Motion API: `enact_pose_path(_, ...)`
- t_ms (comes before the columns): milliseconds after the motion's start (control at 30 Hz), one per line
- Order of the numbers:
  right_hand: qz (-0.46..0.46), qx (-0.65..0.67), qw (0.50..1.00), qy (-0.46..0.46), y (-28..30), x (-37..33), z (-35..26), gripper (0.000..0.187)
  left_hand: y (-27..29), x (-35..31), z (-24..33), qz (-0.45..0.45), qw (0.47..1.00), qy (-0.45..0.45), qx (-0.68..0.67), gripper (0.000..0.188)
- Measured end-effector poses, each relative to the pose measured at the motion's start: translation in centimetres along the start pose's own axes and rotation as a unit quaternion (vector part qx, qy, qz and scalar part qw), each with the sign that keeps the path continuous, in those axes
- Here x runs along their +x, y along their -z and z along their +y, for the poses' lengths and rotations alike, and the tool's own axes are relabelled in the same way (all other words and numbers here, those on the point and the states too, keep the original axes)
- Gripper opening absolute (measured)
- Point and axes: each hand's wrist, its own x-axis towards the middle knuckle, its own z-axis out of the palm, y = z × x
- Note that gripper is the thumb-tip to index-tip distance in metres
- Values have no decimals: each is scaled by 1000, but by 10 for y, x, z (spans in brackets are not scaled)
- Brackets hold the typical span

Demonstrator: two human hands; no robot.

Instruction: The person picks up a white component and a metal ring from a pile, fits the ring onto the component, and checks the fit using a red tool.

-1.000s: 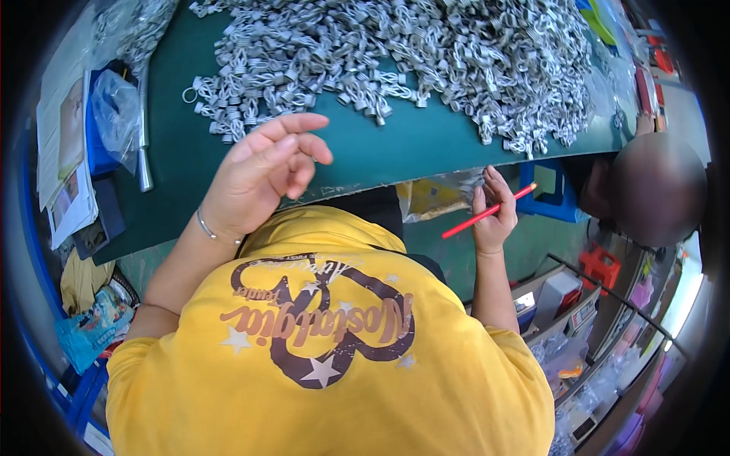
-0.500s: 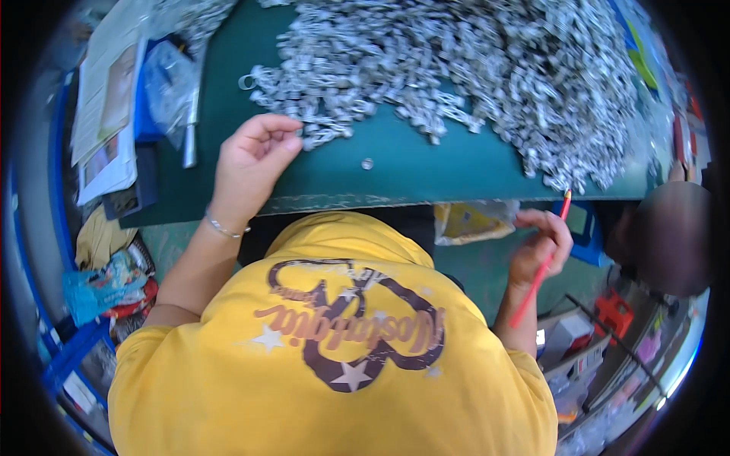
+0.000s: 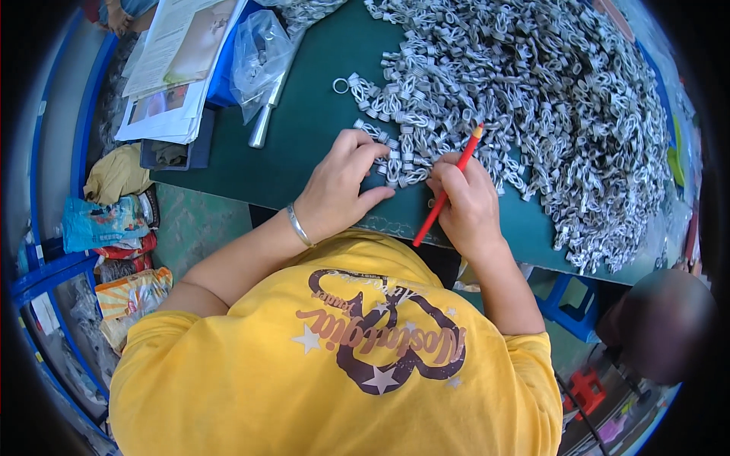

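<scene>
- Green table top [image 3: 319, 137] lies under both hands, which sit close together near its near edge without touching each other.
- Left hand [image 3: 341, 190], with a metal bangle [image 3: 299, 226] at the wrist, rests palm down; its fingers curl over a few small grey-white coiled parts [image 3: 401, 163] at the edge of the heap, thumb stretched towards the other hand. Whether it truly pinches one of them I cannot tell.
- Right hand [image 3: 465, 205] is closed around a red pencil [image 3: 447, 186], held slanting, its tip pointing up and away into the parts just beyond the fingers.
- Big heap of grey-white parts [image 3: 547, 99] spreads away from the hands and off to the right of the right hand, covering most of the table there.
- Single metal ring [image 3: 341, 86] lies apart, just beyond the left hand.
- Further left of the left hand: a clear plastic bag [image 3: 258, 57] and a stack of papers [image 3: 179, 72].
- Person wears a yellow shirt [image 3: 334, 372].
</scene>
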Motion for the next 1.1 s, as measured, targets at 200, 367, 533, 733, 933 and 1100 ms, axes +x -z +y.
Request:
enact_pose_path(200,4,5,999,-48,9,-14,7,20,-5,4,-5,34,998,-43,-3,47)
enact_pose_path(367,104,81,991,-12,14,-9,-2,27,-5,13,9,18,989,-34,-140,33)
enact_pose_path(533,111,133,985,14,12,-3,-10,28,-7,12,10,18,970,4,-243,22)
enact_pose_path(733,86,478,846,-221,6,-9,-17,18,0,9,11,69,971,-47,-225,22)
enact_pose_path(933,58,584,763,-271,4,-13,-15,21,1,6,14,52,957,-25,-285,23)
enact_pose_path(1100,66,482,857,-168,-4,-20,-11,27,-1,3,16,32,944,-34,-326,24)
